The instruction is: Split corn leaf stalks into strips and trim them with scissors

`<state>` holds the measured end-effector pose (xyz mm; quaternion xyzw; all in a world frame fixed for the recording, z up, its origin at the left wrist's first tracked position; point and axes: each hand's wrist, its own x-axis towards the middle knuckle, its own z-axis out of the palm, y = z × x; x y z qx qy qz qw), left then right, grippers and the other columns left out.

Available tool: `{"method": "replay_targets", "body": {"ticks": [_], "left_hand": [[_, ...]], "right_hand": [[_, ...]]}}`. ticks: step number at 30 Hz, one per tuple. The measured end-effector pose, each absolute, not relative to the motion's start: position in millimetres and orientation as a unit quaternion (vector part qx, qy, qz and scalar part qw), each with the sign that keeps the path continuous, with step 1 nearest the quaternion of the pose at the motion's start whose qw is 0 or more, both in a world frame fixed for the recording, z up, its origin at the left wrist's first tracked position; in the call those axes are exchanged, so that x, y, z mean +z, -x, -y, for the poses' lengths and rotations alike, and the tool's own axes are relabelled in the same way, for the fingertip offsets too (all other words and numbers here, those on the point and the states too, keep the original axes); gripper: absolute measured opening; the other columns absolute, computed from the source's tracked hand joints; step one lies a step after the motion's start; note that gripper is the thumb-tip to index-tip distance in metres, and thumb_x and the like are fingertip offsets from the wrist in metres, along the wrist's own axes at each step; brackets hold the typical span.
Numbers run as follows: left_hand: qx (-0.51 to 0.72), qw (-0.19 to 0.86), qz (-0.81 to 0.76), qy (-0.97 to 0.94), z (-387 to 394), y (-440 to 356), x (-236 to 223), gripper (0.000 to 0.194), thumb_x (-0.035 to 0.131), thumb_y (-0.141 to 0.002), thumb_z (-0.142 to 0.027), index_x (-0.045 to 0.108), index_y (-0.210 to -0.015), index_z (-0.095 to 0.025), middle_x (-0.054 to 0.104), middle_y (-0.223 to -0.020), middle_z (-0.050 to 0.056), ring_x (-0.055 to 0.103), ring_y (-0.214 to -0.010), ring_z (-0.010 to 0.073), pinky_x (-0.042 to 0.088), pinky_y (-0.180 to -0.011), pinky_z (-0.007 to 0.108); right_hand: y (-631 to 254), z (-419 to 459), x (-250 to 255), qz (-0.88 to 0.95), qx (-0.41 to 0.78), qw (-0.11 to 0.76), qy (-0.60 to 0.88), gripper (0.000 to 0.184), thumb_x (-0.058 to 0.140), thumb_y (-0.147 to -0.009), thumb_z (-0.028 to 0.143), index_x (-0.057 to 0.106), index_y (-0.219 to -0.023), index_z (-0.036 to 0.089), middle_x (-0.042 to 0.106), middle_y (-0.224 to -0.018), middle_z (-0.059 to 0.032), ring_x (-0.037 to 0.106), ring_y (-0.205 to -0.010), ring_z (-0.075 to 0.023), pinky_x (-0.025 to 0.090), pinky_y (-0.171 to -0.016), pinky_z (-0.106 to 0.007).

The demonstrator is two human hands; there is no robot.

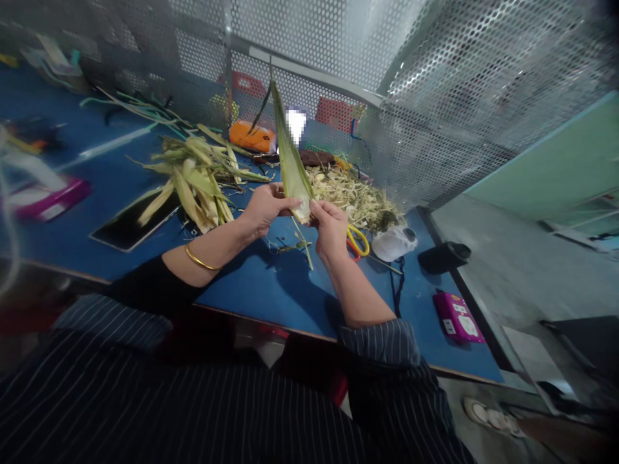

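Note:
Between my two hands a long green corn husk [291, 164] stands upright, its pale broad base low and its narrow tip pointing up. My left hand [265, 209] pinches the left edge of the base, thumb in front. At the right edge, my right hand [331, 227] grips the same base with thumb and fingers together. Left of the hands lies a pile of loose corn husks [203, 177]. A heap of shredded husk pieces [355, 196] sits behind my right hand. Scissors with yellow and orange handles [358, 241] lie just right of that hand, partly hidden.
On the blue table [285, 290] are a black tablet-like slab [128, 222], an orange pack [251, 136], a white wrapped roll [394, 243], a black cylinder [443, 257] and a magenta tissue pack [457, 317]. A perforated metal screen [319, 38] rises behind the table.

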<state>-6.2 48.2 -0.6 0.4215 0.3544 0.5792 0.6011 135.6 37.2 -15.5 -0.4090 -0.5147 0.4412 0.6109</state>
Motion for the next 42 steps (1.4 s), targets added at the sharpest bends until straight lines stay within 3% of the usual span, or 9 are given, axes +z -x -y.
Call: {"method": "replay_targets", "body": {"ticks": [5, 10, 13, 17, 24, 32, 35, 38, 42], "left_hand": [[0.588, 0.524, -0.417, -0.454, -54, 11, -3, 0.023, 0.078, -0.056, -0.016, 0.065, -0.075, -0.011, 0.065, -0.071, 0.002, 0.055, -0.058, 0.0106, 0.04, -0.048, 0.023], [0.582, 0.529, -0.426, -0.447, -54, 11, -2, 0.016, 0.077, -0.057, -0.015, 0.064, -0.066, -0.012, 0.06, -0.061, 0.0, 0.048, -0.05, 0.0085, 0.034, -0.046, 0.024], [0.561, 0.57, -0.419, -0.43, -55, 10, -3, 0.019, 0.08, -0.055, -0.017, 0.064, -0.064, -0.012, 0.061, -0.06, 0.001, 0.049, -0.05, 0.0086, 0.035, -0.047, 0.024], [0.543, 0.602, -0.41, -0.418, -57, 10, -6, 0.016, 0.079, -0.058, -0.016, 0.065, -0.065, -0.012, 0.062, -0.061, 0.002, 0.05, -0.05, 0.0087, 0.035, -0.047, 0.023], [0.562, 0.487, -0.447, -0.497, -55, 10, -6, 0.006, 0.073, -0.062, -0.015, 0.069, -0.065, -0.012, 0.062, -0.06, 0.001, 0.049, -0.05, 0.0084, 0.036, -0.045, 0.023], [0.462, 0.498, -0.4, -0.615, -53, 15, -6, 0.018, 0.077, -0.062, -0.028, 0.07, -0.063, -0.012, 0.06, -0.055, 0.001, 0.048, -0.048, 0.0094, 0.038, -0.046, 0.023], [0.461, 0.518, -0.38, -0.612, -53, 13, -5, 0.024, 0.074, -0.069, -0.035, 0.071, -0.076, -0.013, 0.064, -0.066, 0.003, 0.052, -0.054, 0.0114, 0.042, -0.051, 0.024], [0.557, 0.38, -0.426, -0.603, -49, 9, -3, 0.024, 0.077, -0.066, -0.026, 0.067, -0.086, -0.017, 0.063, -0.077, 0.002, 0.055, -0.067, 0.0136, 0.043, -0.063, 0.024], [0.57, 0.233, -0.443, -0.652, -40, 3, 0, 0.011, 0.068, -0.07, -0.013, 0.065, -0.078, -0.02, 0.058, -0.08, 0.002, 0.052, -0.077, 0.0161, 0.041, -0.073, 0.025]], "right_hand": [[-142, -37, -8, 0.576, 0.438, 0.541, 0.428, 0.031, 0.067, -0.077, 0.045, 0.059, -0.062, 0.02, 0.055, -0.054, 0.0031, 0.05, -0.052, -0.0096, 0.041, -0.055, -0.025], [-147, -40, -8, 0.576, 0.462, 0.53, 0.417, 0.035, 0.068, -0.076, 0.048, 0.055, -0.06, 0.02, 0.051, -0.052, 0.0047, 0.044, -0.048, -0.0072, 0.037, -0.051, -0.023], [-148, -43, -11, 0.558, 0.494, 0.523, 0.413, 0.036, 0.069, -0.076, 0.05, 0.053, -0.061, 0.02, 0.051, -0.053, 0.0052, 0.043, -0.047, -0.0068, 0.035, -0.05, -0.022], [-148, -46, -13, 0.588, 0.44, 0.53, 0.424, 0.033, 0.064, -0.081, 0.047, 0.055, -0.064, 0.02, 0.052, -0.055, 0.004, 0.045, -0.048, -0.008, 0.037, -0.052, -0.024], [-146, -43, -14, 0.67, 0.325, 0.511, 0.429, 0.006, 0.058, -0.08, 0.025, 0.06, -0.078, 0.021, 0.054, -0.068, 0.0036, 0.05, -0.063, -0.0102, 0.042, -0.062, -0.025], [-151, -45, -12, 0.657, 0.321, 0.52, 0.442, 0.013, 0.056, -0.078, 0.025, 0.055, -0.066, 0.021, 0.044, -0.059, 0.0048, 0.04, -0.056, -0.0096, 0.033, -0.053, -0.024], [-150, -44, -9, 0.617, 0.369, 0.543, 0.435, 0.015, 0.057, -0.079, 0.029, 0.055, -0.067, 0.021, 0.046, -0.058, 0.0044, 0.041, -0.055, -0.0099, 0.034, -0.052, -0.024], [-148, -41, -7, 0.607, 0.325, 0.572, 0.446, 0.02, 0.057, -0.079, 0.028, 0.05, -0.062, 0.021, 0.042, -0.056, 0.0049, 0.039, -0.054, -0.0096, 0.033, -0.052, -0.025], [-144, -34, -5, 0.656, 0.193, 0.553, 0.476, 0.024, 0.055, -0.081, 0.026, 0.044, -0.06, 0.022, 0.039, -0.056, 0.0053, 0.035, -0.055, -0.0096, 0.029, -0.055, -0.026]]}}
